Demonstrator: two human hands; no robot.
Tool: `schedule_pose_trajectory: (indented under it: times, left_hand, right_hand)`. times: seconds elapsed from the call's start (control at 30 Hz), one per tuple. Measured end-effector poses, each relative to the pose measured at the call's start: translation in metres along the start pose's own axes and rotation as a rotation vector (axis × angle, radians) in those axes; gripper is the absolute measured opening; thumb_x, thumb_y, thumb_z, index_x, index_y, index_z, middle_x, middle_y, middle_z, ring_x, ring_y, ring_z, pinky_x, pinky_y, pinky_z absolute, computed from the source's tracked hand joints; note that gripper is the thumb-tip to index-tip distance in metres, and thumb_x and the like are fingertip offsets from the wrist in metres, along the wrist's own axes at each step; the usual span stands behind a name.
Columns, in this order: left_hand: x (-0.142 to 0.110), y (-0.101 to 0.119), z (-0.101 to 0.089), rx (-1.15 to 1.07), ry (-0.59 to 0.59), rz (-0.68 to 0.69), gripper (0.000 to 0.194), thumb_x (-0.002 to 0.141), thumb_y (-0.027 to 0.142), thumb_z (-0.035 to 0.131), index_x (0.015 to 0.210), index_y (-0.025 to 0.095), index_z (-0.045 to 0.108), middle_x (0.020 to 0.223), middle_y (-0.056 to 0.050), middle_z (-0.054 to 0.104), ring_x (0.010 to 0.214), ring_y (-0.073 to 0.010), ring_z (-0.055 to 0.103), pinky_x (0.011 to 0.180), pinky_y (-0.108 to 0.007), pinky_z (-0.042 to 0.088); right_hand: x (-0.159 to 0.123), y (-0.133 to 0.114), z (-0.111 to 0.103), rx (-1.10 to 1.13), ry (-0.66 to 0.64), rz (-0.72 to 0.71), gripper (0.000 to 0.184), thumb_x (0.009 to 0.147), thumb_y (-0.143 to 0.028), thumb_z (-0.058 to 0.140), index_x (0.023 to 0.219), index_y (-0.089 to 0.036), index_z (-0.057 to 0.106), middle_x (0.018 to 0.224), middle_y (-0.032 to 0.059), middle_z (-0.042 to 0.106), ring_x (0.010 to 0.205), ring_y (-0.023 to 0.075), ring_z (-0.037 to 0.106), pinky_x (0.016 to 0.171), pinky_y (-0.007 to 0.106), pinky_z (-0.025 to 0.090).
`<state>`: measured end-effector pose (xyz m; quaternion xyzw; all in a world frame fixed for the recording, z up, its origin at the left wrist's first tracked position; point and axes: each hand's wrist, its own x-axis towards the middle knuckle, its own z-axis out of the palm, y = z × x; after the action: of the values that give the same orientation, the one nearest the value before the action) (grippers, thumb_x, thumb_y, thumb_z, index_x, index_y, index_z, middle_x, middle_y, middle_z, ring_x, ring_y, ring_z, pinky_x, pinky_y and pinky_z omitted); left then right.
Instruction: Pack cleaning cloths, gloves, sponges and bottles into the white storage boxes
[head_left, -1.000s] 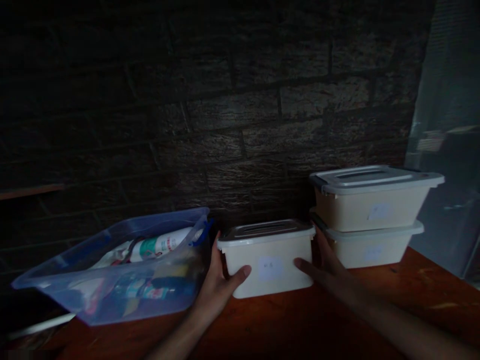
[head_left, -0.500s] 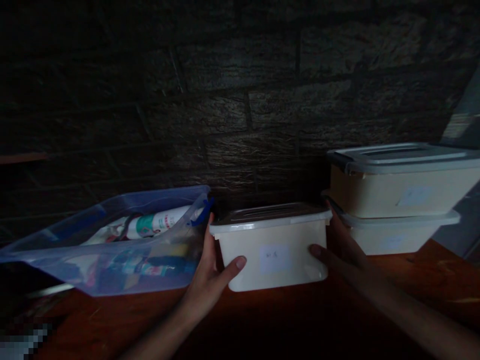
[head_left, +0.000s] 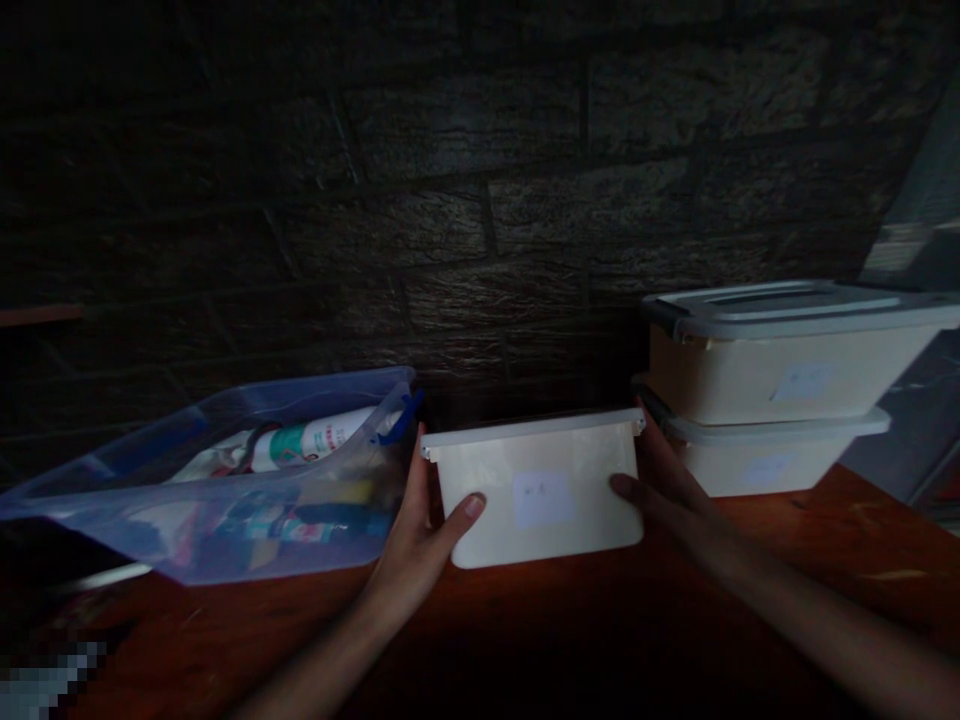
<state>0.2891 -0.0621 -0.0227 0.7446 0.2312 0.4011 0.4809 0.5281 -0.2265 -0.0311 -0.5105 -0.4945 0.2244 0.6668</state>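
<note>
A small white lidded box (head_left: 536,490) with a pale label on its front is held between both hands just above the reddish-brown wooden table (head_left: 525,640). My left hand (head_left: 420,535) clasps its left end, thumb on the front face. My right hand (head_left: 660,490) clasps its right end, thumb also on the front. The box's front faces me, so its lid top is hidden.
A clear bluish tub (head_left: 217,480) holding a tube and assorted packets sits to the left, close to the box. Two stacked white lidded boxes (head_left: 780,385) stand at the right. A dark brick wall (head_left: 465,220) runs behind everything.
The box between my hands has risen slightly and tipped so its lid top no longer shows. The view has shifted a little to the right and closer.
</note>
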Motion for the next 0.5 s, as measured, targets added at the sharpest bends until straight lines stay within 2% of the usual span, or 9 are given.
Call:
schedule_pose_trajectory:
  times: [0.2,0.4,0.5]
  left_hand:
    - [0.0004,-0.0055,-0.006,0.054,-0.036,0.027,0.098,0.091,0.053,0.062,0.165,0.025,0.004,0.168,-0.012,0.027,0.153,-0.0376,0.026,0.126,-0.052,0.018]
    - [0.0005,-0.004,-0.0081,0.034,-0.067,-0.02,0.093,0.093,0.05,0.061,0.164,0.025,0.008,0.167,-0.012,0.029,0.153,-0.0368,0.026,0.125,-0.053,0.023]
    - [0.001,-0.0046,-0.0086,0.03,-0.046,-0.029,0.092,0.093,0.05,0.061,0.164,0.026,0.009,0.169,-0.01,0.026,0.155,-0.0356,0.02,0.126,-0.053,0.021]
  right_hand:
    - [-0.0012,0.0031,-0.0014,-0.045,0.031,0.037,0.097,0.091,-0.044,0.069,0.164,-0.038,0.005,0.17,-0.0014,0.023,0.156,0.0282,0.017,0.127,0.051,0.018]
    - [0.0025,0.0031,-0.0031,-0.022,-0.016,0.03,0.093,0.093,-0.044,0.068,0.164,-0.038,0.009,0.169,-0.0002,0.026,0.154,0.0285,0.025,0.126,0.051,0.025]
    - [0.0036,0.0053,-0.0056,-0.048,-0.035,0.024,0.09,0.094,-0.046,0.066,0.164,-0.038,0.008,0.169,0.0003,0.026,0.154,0.0294,0.026,0.124,0.053,0.028]
